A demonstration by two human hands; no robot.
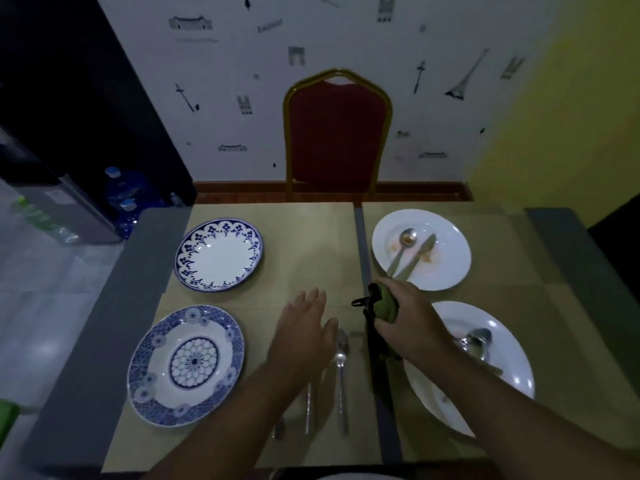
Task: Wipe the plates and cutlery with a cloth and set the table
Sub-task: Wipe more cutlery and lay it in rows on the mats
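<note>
My right hand (405, 317) grips a green cloth (386, 306) and the handle ends of a spoon (403, 245) and a knife (420, 252), whose heads lie on the far white plate (450, 237). The near white plate (512, 362) holds another spoon (479, 341), partly hidden by my right arm. My left hand (304, 330) hovers flat and open over the table (304, 265), holding nothing. A spoon (341, 368) and other cutlery (308, 407) lie on the table under my left arm. Two blue patterned plates sit on the left, one far (218, 254) and one near (187, 365).
A red chair with a gold frame (337, 133) stands at the far side of the table. Blue water bottles (124, 195) and a dark cabinet are on the floor at the left. A dark strip (362, 244) runs down between the two table mats.
</note>
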